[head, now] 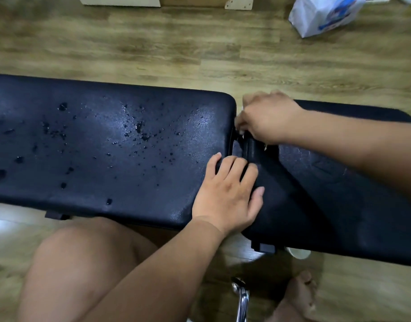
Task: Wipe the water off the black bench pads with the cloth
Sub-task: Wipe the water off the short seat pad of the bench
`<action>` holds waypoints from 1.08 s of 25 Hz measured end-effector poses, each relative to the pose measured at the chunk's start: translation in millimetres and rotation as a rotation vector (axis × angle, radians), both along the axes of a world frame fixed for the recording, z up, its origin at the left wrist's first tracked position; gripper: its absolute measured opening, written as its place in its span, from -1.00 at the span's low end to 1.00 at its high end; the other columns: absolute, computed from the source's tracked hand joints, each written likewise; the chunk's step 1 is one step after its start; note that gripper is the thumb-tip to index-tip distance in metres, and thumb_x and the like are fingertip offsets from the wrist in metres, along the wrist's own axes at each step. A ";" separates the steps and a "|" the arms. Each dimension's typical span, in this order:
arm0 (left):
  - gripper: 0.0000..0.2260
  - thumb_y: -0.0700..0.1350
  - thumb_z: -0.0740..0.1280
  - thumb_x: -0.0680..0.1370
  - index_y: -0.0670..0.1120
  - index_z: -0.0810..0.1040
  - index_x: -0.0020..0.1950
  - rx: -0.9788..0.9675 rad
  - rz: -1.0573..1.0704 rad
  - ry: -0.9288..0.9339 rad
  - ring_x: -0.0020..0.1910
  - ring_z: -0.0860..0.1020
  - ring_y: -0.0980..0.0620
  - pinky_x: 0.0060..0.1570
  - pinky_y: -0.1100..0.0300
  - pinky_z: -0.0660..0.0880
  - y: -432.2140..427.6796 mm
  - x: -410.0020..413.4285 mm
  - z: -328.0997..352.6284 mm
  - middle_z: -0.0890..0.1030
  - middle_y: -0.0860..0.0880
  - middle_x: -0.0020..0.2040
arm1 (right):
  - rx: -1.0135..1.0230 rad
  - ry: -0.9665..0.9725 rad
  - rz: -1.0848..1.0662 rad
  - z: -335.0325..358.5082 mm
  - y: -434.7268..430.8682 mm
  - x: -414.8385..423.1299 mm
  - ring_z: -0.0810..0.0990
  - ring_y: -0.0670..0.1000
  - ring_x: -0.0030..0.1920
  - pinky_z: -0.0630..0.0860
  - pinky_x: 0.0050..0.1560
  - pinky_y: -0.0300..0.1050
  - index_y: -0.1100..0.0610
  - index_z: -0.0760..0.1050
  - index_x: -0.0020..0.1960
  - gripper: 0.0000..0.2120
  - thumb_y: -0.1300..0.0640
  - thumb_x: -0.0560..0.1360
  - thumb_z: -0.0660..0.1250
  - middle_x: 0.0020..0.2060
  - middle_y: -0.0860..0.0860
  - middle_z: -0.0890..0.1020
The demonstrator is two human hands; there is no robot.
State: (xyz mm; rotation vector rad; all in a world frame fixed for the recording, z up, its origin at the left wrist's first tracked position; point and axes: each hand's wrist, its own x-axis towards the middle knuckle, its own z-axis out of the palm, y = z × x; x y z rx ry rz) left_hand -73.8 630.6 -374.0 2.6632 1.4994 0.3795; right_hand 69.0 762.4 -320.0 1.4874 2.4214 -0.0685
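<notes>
Cloth (277, 189): dark, on the right desk pad (362, 201), next to the gap (233, 141) between the 2 pads.
Left desk pad (95, 145): black, dotted with water drops (139, 127).
Left hand (227, 194): flat, fingers straight, pressing on the cloth.
Right hand (267, 117): fingers curled, gripping the bunched end of the cloth at the gap.
</notes>
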 end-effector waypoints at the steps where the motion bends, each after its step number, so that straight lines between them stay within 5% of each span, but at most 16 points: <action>1: -0.64 0.09 0.22 0.52 -0.13 0.52 0.18 -0.001 -0.006 0.001 0.14 0.48 -0.16 0.36 -0.16 0.27 -0.1 0.2 0.1 0.54 -0.09 0.08 | 0.018 0.020 -0.078 -1.5 15.1 -1.8 0.52 0.20 0.08 0.37 -0.08 -0.04 -0.10 0.61 0.09 -0.80 0.06 0.52 0.28 -0.02 0.07 0.47; 4: -0.64 0.08 0.21 0.53 -0.13 0.52 0.17 0.002 0.001 -0.004 0.14 0.48 -0.17 0.37 -0.16 0.25 -0.1 -0.8 -0.4 0.55 -0.10 0.08 | 0.038 0.071 -0.204 -7.8 31.9 -10.3 0.54 0.24 0.06 0.39 -0.12 -0.08 0.01 0.62 0.05 -0.81 0.13 0.50 0.30 0.03 0.13 0.51; 9: -0.65 0.08 0.21 0.53 -0.13 0.53 0.15 -0.002 -0.005 -0.015 0.12 0.48 -0.18 0.37 -0.16 0.25 1.0 0.7 -0.3 0.55 -0.11 0.07 | -0.053 0.178 -0.091 -8.0 -10.5 3.2 0.52 0.20 0.04 0.40 -0.07 -0.05 0.00 0.60 0.05 -0.82 0.04 0.56 0.24 -0.04 0.07 0.46; 12: -0.66 0.08 0.22 0.53 -0.12 0.52 0.15 0.006 -0.017 -0.021 0.13 0.48 -0.16 0.37 -0.16 0.26 -0.6 -1.2 -1.8 0.55 -0.10 0.08 | 0.042 0.145 -0.344 -8.9 38.3 5.4 0.56 0.23 0.08 0.46 0.00 -0.02 0.06 0.62 0.07 -0.81 0.03 0.52 0.33 0.05 0.16 0.58; 15: -0.66 0.08 0.22 0.53 -0.12 0.52 0.16 0.017 -0.017 -0.022 0.13 0.48 -0.16 0.36 -0.17 0.26 1.9 -0.9 -0.5 0.55 -0.11 0.08 | -0.072 0.236 -0.536 -12.5 67.7 21.2 0.58 0.22 0.12 0.48 0.11 -0.04 0.24 0.61 0.11 -0.73 0.09 0.56 0.26 0.09 0.24 0.63; 22: -0.67 0.08 0.22 0.53 -0.12 0.52 0.14 0.023 -0.032 -0.025 0.12 0.49 -0.18 0.36 -0.18 0.27 0.1 -2.1 -1.7 0.55 -0.12 0.07 | -0.129 0.482 -0.512 -3.7 46.9 44.4 0.54 0.08 -0.05 0.32 -0.08 -0.24 0.19 0.61 0.10 -0.73 0.03 0.60 0.24 -0.01 0.19 0.64; 27: -0.66 0.09 0.21 0.54 -0.13 0.52 0.15 0.031 -0.032 -0.035 0.14 0.49 -0.18 0.37 -0.18 0.25 1.0 -0.8 -2.0 0.55 -0.13 0.10 | -0.148 0.306 -0.650 25.4 20.3 112.7 0.60 0.27 -0.01 0.45 -0.08 -0.04 0.31 0.58 -0.01 -0.68 0.03 0.59 0.27 -0.09 0.29 0.64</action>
